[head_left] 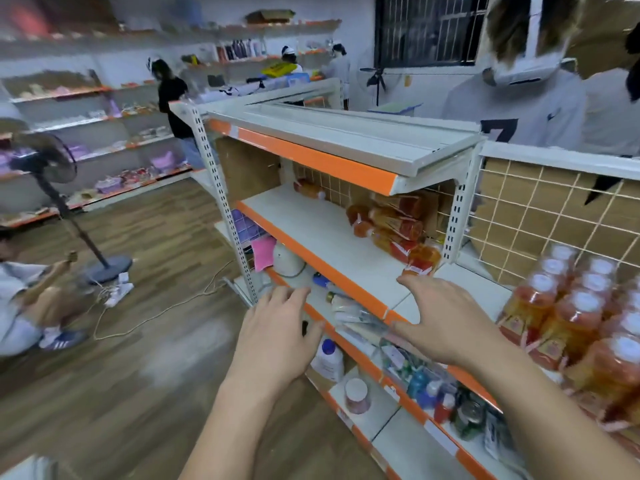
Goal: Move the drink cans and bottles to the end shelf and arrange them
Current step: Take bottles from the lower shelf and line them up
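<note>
Head view, bare hands (363,337) spread, glossy plastic bottles (391,223)

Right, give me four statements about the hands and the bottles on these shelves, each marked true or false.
1. Both hands are empty. True: the left hand and the right hand are open, fingers spread.
2. The orange bottles on the middle shelf stand upright. False: they lie on their sides.
3. The white-capped bottles at the right stand upright in a group. True.
4. The top shelf is packed with cans. False: nothing stands on it.
</note>
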Motion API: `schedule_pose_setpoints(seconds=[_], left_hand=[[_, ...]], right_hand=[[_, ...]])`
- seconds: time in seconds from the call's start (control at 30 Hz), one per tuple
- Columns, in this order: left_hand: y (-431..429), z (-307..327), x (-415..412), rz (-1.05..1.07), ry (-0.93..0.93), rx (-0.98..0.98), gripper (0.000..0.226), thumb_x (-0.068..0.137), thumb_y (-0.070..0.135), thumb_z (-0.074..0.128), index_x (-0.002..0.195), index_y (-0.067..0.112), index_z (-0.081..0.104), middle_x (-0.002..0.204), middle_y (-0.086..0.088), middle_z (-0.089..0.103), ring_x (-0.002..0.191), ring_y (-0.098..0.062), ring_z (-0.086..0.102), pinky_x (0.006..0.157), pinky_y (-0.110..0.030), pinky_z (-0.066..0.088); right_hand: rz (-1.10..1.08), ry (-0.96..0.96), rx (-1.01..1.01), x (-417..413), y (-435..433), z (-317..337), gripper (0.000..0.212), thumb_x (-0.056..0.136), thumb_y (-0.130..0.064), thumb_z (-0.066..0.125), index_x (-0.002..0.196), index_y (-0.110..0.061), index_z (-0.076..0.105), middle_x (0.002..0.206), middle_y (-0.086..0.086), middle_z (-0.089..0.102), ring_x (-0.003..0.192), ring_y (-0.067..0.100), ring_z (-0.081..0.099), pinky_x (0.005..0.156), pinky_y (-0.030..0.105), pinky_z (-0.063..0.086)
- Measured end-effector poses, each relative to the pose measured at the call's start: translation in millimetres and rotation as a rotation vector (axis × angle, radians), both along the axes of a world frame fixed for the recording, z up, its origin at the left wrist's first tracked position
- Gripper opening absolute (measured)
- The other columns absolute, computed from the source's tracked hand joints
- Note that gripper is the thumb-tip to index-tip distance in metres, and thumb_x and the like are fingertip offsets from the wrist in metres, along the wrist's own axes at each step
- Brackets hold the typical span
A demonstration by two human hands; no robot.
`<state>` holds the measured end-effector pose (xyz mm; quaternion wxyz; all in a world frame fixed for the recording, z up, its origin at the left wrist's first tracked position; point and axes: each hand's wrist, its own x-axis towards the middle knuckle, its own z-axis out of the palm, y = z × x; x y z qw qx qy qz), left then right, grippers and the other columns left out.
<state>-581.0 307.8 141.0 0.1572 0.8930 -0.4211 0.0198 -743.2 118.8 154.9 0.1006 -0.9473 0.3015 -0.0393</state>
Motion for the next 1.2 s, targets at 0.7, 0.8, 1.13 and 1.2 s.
schedule_pose_setpoints(seconds=[0.7,0.8,1.13,1.2], left_hand=[[-81,-21,243,0.033,0.032,0.106,0.058,0.096,0.046,0.060,0.149,0.030,0.044,0.140,0.004,0.052,0.131,-0.027,0.046,0.103,-0.039,0.043],[-92,-28,307,-0.040,0.045,0.114,0.060,0.097,0.045,0.059,0.152,0.030,0.041,0.146,0.004,0.049,0.136,-0.026,0.042,0.109,-0.041,0.040],[-161,-44,459,-0.375,0.089,0.158,0.056,0.096,0.046,0.056,0.149,0.032,0.041,0.144,0.003,0.050,0.133,-0.025,0.044,0.105,-0.043,0.042],[-184,-49,470,-0.445,0.108,0.171,0.058,0.097,0.046,0.057,0.150,0.030,0.040,0.144,0.001,0.050,0.134,-0.025,0.044,0.106,-0.044,0.043]], right_hand=[[0.067,0.076,0.103,253,-90,-39,0.069,0.091,-0.052,0.057,0.151,-0.026,0.036,0.145,0.001,0.050,0.133,0.026,0.046,0.104,0.037,0.040],[-0.024,0.065,0.124,299,-90,-47,0.074,0.090,-0.055,0.057,0.155,-0.028,0.031,0.152,-0.002,0.045,0.140,0.025,0.040,0.109,0.037,0.038],[-0.361,0.114,0.206,428,-85,-60,0.076,0.089,-0.056,0.059,0.153,-0.024,0.033,0.148,0.005,0.049,0.134,0.030,0.047,0.106,0.041,0.040],[-0.418,0.126,0.216,432,-88,-66,0.076,0.090,-0.054,0.060,0.153,-0.023,0.033,0.148,0.005,0.049,0.133,0.030,0.047,0.106,0.040,0.040]])
